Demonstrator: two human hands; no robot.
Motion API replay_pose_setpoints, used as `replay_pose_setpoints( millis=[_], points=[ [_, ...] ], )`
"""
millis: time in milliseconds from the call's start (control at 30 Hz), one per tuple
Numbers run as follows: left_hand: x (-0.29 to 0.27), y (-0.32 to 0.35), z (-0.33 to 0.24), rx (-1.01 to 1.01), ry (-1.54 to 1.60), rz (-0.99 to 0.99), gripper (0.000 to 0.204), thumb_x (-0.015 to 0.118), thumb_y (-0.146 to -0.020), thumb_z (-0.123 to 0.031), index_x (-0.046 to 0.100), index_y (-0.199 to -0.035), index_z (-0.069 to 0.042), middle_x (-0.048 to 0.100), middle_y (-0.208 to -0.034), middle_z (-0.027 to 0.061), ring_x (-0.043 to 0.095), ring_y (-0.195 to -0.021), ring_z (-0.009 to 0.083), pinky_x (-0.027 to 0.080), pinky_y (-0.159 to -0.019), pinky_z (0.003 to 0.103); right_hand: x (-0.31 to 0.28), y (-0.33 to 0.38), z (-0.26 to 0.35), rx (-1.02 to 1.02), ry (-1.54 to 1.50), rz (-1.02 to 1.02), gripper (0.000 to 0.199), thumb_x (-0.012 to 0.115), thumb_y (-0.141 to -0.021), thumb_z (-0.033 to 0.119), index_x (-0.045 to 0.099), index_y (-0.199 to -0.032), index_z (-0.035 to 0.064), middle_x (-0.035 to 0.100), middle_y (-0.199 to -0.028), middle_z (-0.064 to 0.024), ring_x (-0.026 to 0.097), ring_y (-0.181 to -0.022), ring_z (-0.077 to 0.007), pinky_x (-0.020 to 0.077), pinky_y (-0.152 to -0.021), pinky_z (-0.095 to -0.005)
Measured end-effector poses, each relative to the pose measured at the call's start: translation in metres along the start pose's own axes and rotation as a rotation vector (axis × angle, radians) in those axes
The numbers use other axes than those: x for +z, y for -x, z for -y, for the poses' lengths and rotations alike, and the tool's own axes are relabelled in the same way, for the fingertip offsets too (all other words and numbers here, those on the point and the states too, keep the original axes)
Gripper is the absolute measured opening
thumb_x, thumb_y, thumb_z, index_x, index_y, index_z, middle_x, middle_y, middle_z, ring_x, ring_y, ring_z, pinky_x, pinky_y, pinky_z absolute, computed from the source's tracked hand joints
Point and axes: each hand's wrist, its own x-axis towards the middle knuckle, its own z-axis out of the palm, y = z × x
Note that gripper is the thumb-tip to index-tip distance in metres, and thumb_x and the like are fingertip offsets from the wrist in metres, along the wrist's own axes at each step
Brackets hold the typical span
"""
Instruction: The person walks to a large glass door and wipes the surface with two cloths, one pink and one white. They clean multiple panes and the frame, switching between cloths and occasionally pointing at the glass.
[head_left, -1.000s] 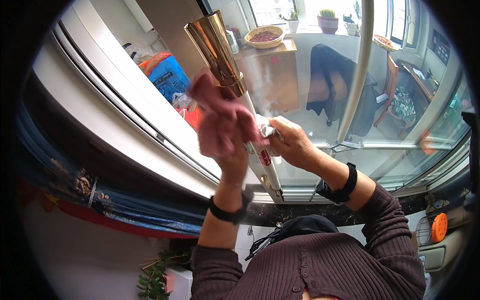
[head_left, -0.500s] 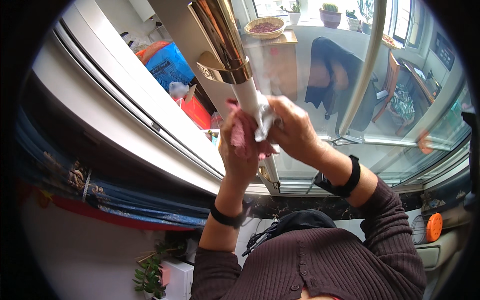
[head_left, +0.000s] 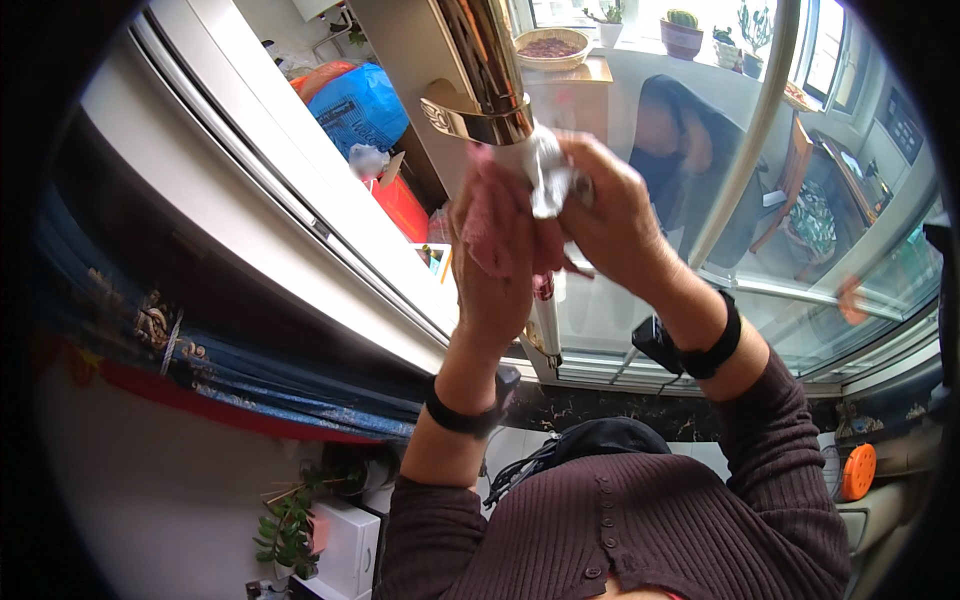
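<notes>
From where I watch, the far left is a dark blue patterned fabric point(head_left: 200, 370) with a red edge, and below it a small leafy green plant point(head_left: 285, 530) beside a white box point(head_left: 345, 548). Above runs a broad white window frame point(head_left: 250, 200), smooth and ridged with parallel grooves, and behind the glass sit a crinkled blue plastic bag point(head_left: 362, 105) and a red carton point(head_left: 400, 205). My left hand point(head_left: 495, 270), a black band at its wrist, is raised with its fingers clenched on a soft, fuzzy pink cloth point(head_left: 492, 222) pressed against the white post just under a shiny, polished brass handle point(head_left: 485, 75), a rounded metal tube with an engraved collar. Touching it from the right, my right hand point(head_left: 610, 215), also wearing a black band, has its fingers closed around a crumpled white cloth point(head_left: 545, 170) held right at the handle's base. Farther right, the glass pane point(head_left: 800, 260) reflects a room; a woven round basket point(head_left: 553, 47) and a potted cactus point(head_left: 683, 30) stand on a sill beyond. At the lower right, a round orange object point(head_left: 858, 470) shows. My ribbed dark brown sweater point(head_left: 620, 540) fills the bottom edge.
</notes>
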Motion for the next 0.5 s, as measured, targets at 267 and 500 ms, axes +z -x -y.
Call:
replay_pose_setpoints(
  millis=[267,500],
  points=[
    [-0.013,0.070,0.048,-0.081,-0.181,0.176,0.049,0.070,-0.095,-0.006,0.055,-0.141,-0.004,0.061,-0.126,0.0204,0.066,-0.113,0.0353,0.054,-0.096,0.041,-0.005,0.069,-0.049,0.179,0.306,0.483,0.032,0.066,-0.090,0.013,0.064,-0.122,0.0113,0.064,-0.101,-0.0180,0.066,-0.091,-0.0428,0.0543,-0.079,-0.0487],
    [-0.039,-0.037,0.028,0.498,-0.557,-0.187,0.066,0.077,-0.089,-0.006,0.049,-0.149,-0.006,0.042,-0.150,0.0204,0.042,-0.138,0.0401,0.041,-0.113,0.046,-0.039,0.006,-0.028,-0.286,0.512,0.001,0.057,0.081,-0.080,0.006,0.067,-0.132,0.0246,0.063,-0.100,-0.0093,0.069,-0.076,-0.0315,0.0588,-0.066,-0.0388]
  ],
)
